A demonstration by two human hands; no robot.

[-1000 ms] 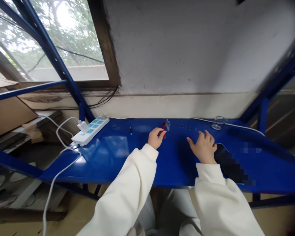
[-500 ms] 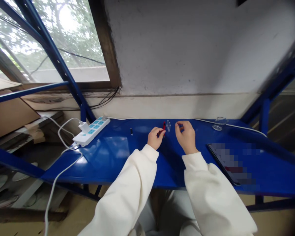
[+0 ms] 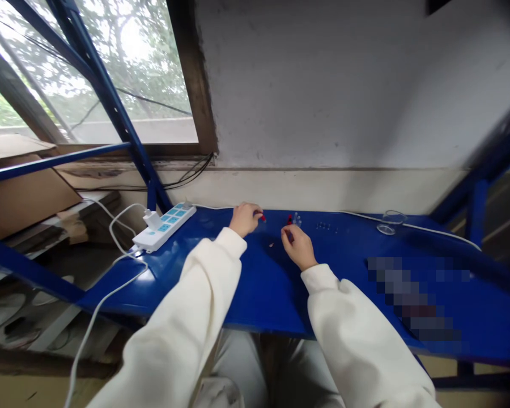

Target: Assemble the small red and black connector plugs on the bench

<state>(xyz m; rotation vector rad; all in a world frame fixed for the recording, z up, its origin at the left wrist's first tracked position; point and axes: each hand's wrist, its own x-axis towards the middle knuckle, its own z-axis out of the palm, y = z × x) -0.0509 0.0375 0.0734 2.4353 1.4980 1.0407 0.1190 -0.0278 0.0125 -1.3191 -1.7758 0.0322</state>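
My left hand is over the back of the blue table, thumb and fingers pinched on a small red piece. Its exact kind is too small to make out. To its right, my right hand has its thumb and fingers curled together; anything between them is hidden. Just beyond those fingertips lie a red piece and several clear little tubes. A tiny pale bit rests on the table between my hands.
Small clear pieces lie right of the tubes. A round clear container stands at the back right, near a white cable. A white power strip with a plug is at the left. A pixelated dark flat object lies right.
My left hand has moved left and away from the tubes with a red piece. My right hand has come left, near the tubes. The small dark piece at the left no longer shows.
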